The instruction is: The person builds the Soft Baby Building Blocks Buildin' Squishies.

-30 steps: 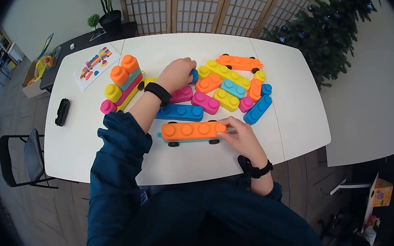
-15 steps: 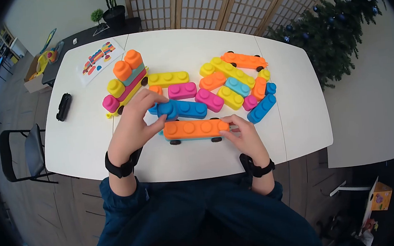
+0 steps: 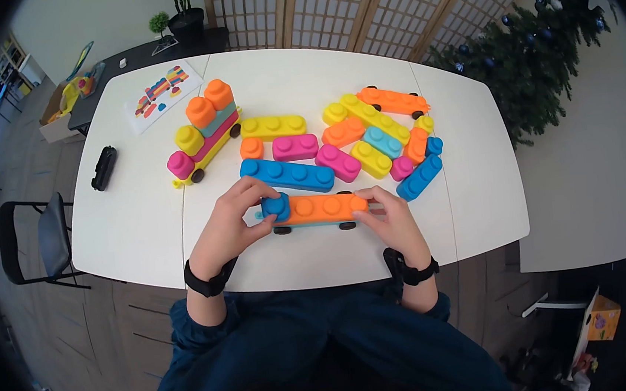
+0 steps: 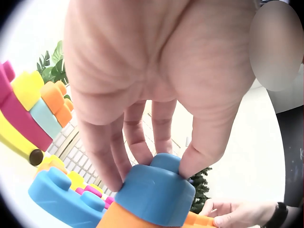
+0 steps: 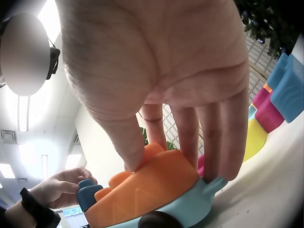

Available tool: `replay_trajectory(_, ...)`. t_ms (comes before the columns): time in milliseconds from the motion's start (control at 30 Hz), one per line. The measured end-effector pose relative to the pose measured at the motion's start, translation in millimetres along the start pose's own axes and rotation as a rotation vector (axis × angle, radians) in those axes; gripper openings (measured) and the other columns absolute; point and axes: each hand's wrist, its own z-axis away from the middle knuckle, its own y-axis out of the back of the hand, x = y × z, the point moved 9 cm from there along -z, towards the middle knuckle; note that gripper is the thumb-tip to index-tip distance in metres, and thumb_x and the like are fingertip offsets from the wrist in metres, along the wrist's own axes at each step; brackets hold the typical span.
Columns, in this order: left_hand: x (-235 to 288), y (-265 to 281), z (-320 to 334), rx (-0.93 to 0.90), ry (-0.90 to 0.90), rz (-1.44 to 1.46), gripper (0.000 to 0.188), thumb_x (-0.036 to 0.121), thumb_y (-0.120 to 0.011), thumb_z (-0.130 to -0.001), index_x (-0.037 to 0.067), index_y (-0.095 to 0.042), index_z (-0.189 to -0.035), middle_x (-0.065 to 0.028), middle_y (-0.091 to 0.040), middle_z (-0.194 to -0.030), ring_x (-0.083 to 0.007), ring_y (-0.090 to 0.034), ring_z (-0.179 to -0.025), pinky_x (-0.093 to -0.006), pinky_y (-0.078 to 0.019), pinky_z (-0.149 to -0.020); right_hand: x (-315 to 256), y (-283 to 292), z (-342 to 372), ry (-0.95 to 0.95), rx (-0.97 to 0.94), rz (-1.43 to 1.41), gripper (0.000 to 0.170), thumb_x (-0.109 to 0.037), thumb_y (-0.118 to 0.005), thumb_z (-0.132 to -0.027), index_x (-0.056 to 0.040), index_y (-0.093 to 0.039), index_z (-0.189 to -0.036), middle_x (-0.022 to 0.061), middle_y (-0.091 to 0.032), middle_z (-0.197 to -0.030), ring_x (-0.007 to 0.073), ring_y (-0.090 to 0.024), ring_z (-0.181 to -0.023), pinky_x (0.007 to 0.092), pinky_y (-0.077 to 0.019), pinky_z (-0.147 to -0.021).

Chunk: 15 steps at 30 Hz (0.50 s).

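Note:
My left hand [image 3: 232,226] pinches a small blue block [image 3: 276,208] between thumb and fingers. That block sits at the left end of a long orange block [image 3: 320,208], over its end stud. Under the orange block is a light blue wheeled base [image 5: 195,206] with black wheels. My right hand [image 3: 398,227] grips the right end of the orange block, thumb on the near side and fingers on the far side. In the left wrist view the blue block [image 4: 154,194] rests right against the orange top.
Just behind lies a long blue block [image 3: 287,175], with loose pink, yellow and orange blocks beyond. A built vehicle [image 3: 207,138] stands at left near a picture sheet [image 3: 163,97]. An orange wheeled base [image 3: 393,101] is at back right. A black case [image 3: 104,168] lies far left.
My left hand has brought the small blue block from among the loose blocks at the back, toward me and onto the orange block's left end. My right hand has kept its grip.

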Motion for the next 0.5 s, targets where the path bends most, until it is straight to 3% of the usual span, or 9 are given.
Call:
replay_trajectory(133,2.4,-0.7,-0.9,-0.007,-0.014,-0.034,0.036,-0.006,-0.074,-0.077,0.002,-0.069,-0.112,-0.0108,-0.064,-0.111,-0.0271,-0.066,-0.101,-0.0338,-0.057,-0.092,2.8,1.3,-0.4,-0.005,-0.004,0.014,0.037,-0.017,-0.079,-0.09,-0.0041,-0.065,-0.121,0.0117,-0.073,-0.113,0.0257,-0.072,-0.104,0.0365,-0.059,-0.088)
replay_trajectory(333,7.2,-4.9,-5.3,0.016,-0.025,-0.078,0.05,-0.001,-0.084,-0.073,0.005,-0.066,-0.12,-0.0114,-0.065,-0.115,-0.03,-0.066,-0.101,-0.0368,-0.055,-0.089,4.3,-0.6,-0.7,-0.03,-0.005,-0.023,0.037,-0.017,-0.08,-0.09,-0.0039,-0.065,-0.121,0.0117,-0.073,-0.112,0.0258,-0.072,-0.104,0.0368,-0.0597,-0.088)
replay_trajectory(400,-4.7,-10.3,-4.3,0.009,0.026,-0.156,0.055,0.007,-0.088,-0.074,0.006,-0.063,-0.123,-0.0141,-0.068,-0.116,-0.0371,-0.067,-0.103,-0.0399,-0.0555,-0.091,2.7,-1.5,-1.3,-0.027,-0.001,-0.021,0.037,-0.017,-0.08,-0.09,-0.0039,-0.065,-0.122,0.0118,-0.073,-0.113,0.0257,-0.072,-0.104,0.0369,-0.0598,-0.087)
replay_trajectory(500,-14.5,-13.3,-4.3,-0.01,0.078,-0.165,0.056,0.007,-0.088,-0.073,0.006,-0.063,-0.123,-0.0152,-0.069,-0.112,-0.0384,-0.067,-0.102,-0.0399,-0.0557,-0.09,0.3,-0.8,-2.2,-0.028,0.004,-0.013,0.038,-0.017,-0.08,-0.09,-0.0039,-0.065,-0.122,0.0121,-0.073,-0.113,0.0256,-0.072,-0.104,0.037,-0.06,-0.087)
